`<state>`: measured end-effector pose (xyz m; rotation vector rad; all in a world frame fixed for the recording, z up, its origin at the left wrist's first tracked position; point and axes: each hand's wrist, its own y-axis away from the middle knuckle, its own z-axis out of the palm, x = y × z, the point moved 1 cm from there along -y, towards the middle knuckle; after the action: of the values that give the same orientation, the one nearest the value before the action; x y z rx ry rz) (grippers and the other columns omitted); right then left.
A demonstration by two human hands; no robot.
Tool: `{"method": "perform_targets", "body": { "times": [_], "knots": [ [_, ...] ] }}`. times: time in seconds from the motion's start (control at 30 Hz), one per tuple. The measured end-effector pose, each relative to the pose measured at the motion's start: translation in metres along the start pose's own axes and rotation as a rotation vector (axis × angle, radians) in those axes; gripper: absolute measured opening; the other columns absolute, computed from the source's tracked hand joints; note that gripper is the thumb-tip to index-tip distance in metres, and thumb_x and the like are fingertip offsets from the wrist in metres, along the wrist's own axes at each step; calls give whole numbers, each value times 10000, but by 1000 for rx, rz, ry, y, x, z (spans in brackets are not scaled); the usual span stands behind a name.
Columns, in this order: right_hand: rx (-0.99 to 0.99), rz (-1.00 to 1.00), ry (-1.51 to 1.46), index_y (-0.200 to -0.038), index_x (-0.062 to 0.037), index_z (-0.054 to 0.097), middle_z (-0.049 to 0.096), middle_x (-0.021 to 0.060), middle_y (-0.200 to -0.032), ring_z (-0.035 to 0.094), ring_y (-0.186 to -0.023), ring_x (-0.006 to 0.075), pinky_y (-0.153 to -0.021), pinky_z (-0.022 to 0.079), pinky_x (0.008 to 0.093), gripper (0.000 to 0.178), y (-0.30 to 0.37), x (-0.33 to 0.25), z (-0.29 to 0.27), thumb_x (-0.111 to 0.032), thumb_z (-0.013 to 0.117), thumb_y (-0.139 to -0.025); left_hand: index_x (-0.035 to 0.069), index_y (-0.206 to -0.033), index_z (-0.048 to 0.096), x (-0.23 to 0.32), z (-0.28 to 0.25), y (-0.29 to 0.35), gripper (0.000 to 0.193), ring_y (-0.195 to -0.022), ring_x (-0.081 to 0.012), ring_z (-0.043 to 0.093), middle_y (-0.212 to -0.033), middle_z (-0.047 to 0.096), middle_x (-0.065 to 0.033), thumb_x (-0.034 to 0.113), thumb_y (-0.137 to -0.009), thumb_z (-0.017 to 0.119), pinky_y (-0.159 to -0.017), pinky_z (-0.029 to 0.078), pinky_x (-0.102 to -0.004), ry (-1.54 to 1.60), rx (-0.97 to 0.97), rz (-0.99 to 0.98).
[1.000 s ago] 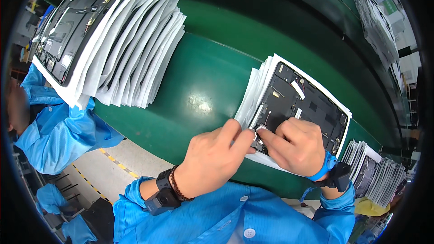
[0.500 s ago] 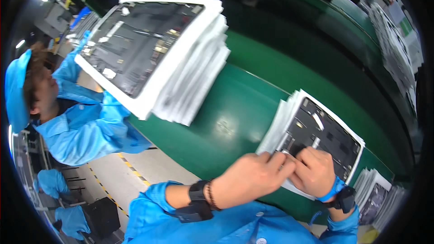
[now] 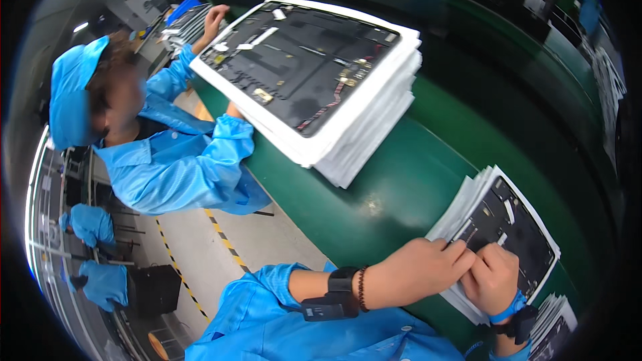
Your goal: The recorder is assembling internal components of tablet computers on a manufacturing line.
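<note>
My left hand (image 3: 416, 271) reaches across to the right, its thumb and fingertips pinched together. Close against it, my right hand (image 3: 493, 278) is also closed, fingers curled inward. Both hands are over the near-left part of a black tablet-like housing (image 3: 531, 243), which carries small boards and pale stickers. Whatever the fingertips hold is too small or too hidden to make out. Under the housing lies a stack of white sheets (image 3: 461, 198).
On the green table (image 3: 374, 207), a taller stack of white sheets (image 3: 374, 137) bears another open black housing (image 3: 294, 60). A co-worker in blue (image 3: 180, 160) sits at its left. More layered sheets (image 3: 555, 324) stand at the lower right edge.
The view has swung left, so everything sits further right and lower. My hands remain pinched together over the housing. The co-worker's far hand now shows beside the tall stack.
</note>
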<state>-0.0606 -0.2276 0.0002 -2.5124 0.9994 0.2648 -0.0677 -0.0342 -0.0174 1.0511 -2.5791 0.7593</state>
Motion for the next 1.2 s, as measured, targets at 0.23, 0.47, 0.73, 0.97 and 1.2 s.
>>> {"method": "perform_targets", "body": {
  "times": [0.23,0.47,0.73,0.97,1.2],
  "knots": [
    [11,143,-68,-765,5,601,469,125,-697,511,-617,323,-535,376,433,161,2,-6,0,-33,745,-705,61,-913,535,4,5,-1,191,-586,-135,575,-792,526,-46,117,-800,678,-502,451,-263,-67,24,-24],
    [-12,122,-52,-775,10,593,470,132,-705,515,-630,330,-542,380,436,157,5,-5,2,-19,733,-711,29,-941,584,3,1,0,194,-639,-145,605,-799,557,-51,105,-794,685,-505,465,-261,-59,15,-4],
    [2,123,-31,-841,23,632,471,132,-716,514,-633,329,-543,383,436,162,8,-5,3,-17,727,-716,-15,-1093,639,4,5,4,323,-682,-152,622,-887,623,-58,119,-803,685,-526,476,-253,-47,57,1],
    [-22,115,-36,-823,14,618,476,141,-722,516,-632,343,-544,377,445,144,8,-5,4,-26,726,-737,30,-986,600,8,4,5,200,-665,-142,604,-860,589,-47,122,-819,660,-531,464,-257,-93,37,-43],
    [-39,127,-18,-817,9,610,490,146,-740,524,-648,353,-556,379,452,128,18,-2,10,-52,707,-760,35,-933,555,8,15,7,197,-677,-195,635,-820,561,-72,91,-796,685,-602,509,-306,15,158,-51]
  ]
}}
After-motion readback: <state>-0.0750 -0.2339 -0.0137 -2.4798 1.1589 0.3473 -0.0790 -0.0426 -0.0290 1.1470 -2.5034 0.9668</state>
